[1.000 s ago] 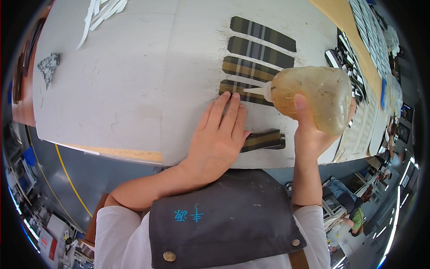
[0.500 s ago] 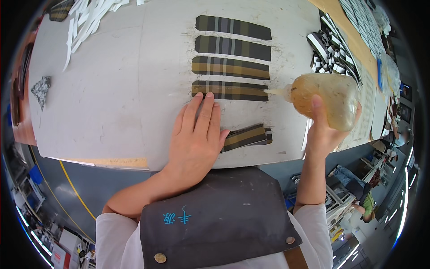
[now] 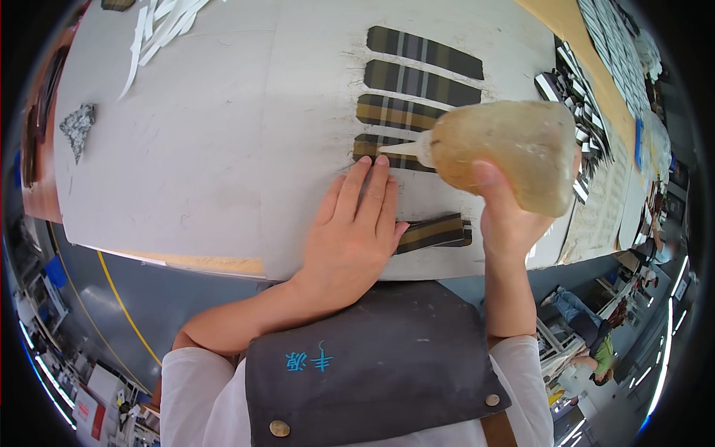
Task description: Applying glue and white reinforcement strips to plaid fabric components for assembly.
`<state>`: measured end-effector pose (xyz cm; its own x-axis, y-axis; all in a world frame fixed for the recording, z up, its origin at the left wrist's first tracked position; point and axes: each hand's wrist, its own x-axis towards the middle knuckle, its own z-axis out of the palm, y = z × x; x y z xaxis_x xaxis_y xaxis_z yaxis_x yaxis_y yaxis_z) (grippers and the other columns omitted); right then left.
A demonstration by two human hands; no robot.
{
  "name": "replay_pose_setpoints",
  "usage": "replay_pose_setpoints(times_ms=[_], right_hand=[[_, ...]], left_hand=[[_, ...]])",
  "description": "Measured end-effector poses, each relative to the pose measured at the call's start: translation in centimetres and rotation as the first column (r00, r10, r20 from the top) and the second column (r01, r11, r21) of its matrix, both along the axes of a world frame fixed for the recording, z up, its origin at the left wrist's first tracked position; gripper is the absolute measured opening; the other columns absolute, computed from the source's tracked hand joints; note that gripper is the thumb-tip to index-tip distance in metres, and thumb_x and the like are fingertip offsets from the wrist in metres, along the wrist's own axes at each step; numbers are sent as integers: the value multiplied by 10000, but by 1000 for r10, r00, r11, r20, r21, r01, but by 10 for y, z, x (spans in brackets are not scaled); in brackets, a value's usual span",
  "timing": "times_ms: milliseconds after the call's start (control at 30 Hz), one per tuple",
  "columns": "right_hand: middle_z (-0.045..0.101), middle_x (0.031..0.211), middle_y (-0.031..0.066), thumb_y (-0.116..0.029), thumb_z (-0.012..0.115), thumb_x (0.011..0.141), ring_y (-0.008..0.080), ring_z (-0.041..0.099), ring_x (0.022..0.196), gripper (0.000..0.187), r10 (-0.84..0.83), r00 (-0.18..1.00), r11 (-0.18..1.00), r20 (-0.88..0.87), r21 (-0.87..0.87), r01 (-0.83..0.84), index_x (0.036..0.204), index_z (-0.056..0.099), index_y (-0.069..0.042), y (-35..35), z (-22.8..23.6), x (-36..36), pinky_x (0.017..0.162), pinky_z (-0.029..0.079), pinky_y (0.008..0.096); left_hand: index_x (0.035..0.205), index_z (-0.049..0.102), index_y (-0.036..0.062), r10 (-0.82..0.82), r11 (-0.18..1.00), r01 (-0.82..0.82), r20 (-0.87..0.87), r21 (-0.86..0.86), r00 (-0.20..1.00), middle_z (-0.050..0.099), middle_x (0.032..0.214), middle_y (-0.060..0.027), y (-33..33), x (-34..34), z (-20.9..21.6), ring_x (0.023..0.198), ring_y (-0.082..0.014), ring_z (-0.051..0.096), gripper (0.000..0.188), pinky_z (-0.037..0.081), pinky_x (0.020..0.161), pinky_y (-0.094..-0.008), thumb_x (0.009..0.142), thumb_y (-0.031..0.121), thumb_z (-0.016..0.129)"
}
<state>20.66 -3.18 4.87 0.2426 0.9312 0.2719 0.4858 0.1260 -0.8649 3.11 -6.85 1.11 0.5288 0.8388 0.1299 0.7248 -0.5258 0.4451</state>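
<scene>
My right hand (image 3: 514,220) grips a translucent glue bottle (image 3: 514,153), tilted on its side with amber liquid inside. Its narrow nozzle points left and meets the nearest plaid fabric strip (image 3: 366,147) close to that strip's left end. With fingers stretched out, my left hand (image 3: 354,231) lies flat, its fingertips at the strip's lower edge. Beyond it lie further plaid strips (image 3: 402,112) in a row, one above the other. The bottle hides part of the two nearest. Beside my left thumb rests a small stack of plaid strips (image 3: 432,235), partly under the hand.
White paper-like strips (image 3: 160,33) are heaped at the far left, and a speckled grey scrap (image 3: 77,130) lies at the left. Many black-and-white pieces (image 3: 577,97) are piled at the right. The grey work surface (image 3: 201,164) ends just before my dark apron (image 3: 372,357). Another person (image 3: 592,335) is at the right.
The bottle in my right hand has moved left, its nozzle going from the strip's right end to near its left end. My left hand stays by the strip; the whole view has shifted slightly.
</scene>
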Motion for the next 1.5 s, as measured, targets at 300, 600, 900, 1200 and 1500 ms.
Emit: replay_pose_setpoints(times_ms=[300, 600, 900, 1200, 1500], right_hand=[[533, 1071, 82, -137, 844, 651, 165, 547, 972, 682, 35, 988, 997, -150, 67, -25, 1171, 423, -1, 6, -1, -18, 832, 468, 285], [511, 1063, 110, -168, 877, 622, 175, 556, 941, 742, -42, 996, 999, 80, 37, 39, 1140, 370, -13, 2, 3, 1, 801, 490, 294], [540, 1016, 98, -167, 864, 644, 166, 556, 924, 679, -241, 957, 970, 161, 46, 237, 1127, 414, -7, -15, 8, 47, 806, 472, 284], [545, 1147, 117, -173, 692, 810, 205, 546, 1066, 548, -263, 834, 956, -485, -13, 295, 1258, 430, 6, -21, 13, 79, 902, 454, 374], [534, 1075, 115, -126, 821, 667, 190, 566, 974, 717, -27, 982, 999, -186, -51, 17, 1201, 362, 5, -6, -3, 5, 833, 481, 311]], left_hand=[[1158, 518, -91, 3, 1000, -3, 18, -16, 1000, 471, 1273, -218, -1, 1, -2, 1185, -362, 433, 549, 398, 931, -462, 731, 203, 699], [1142, 526, -91, 4, 1000, -4, 2, 23, 1000, 456, 1297, -225, -2, 3, -3, 1168, -375, 443, 538, 410, 905, -473, 714, 179, 711], [1145, 524, -89, -13, 1000, 14, -33, 26, 999, 451, 1303, -230, -1, 1, 0, 1160, -396, 444, 539, 410, 901, -487, 704, 153, 720], [1153, 520, -90, -28, 999, 26, -63, -25, 998, 437, 1316, -229, 0, -2, 4, 1169, -402, 432, 534, 398, 910, -494, 729, 176, 706], [1183, 510, -64, -46, 999, 45, -18, -30, 999, 438, 1303, -202, -5, -2, 1, 1210, -386, 403, 580, 390, 924, -478, 734, 249, 702]])
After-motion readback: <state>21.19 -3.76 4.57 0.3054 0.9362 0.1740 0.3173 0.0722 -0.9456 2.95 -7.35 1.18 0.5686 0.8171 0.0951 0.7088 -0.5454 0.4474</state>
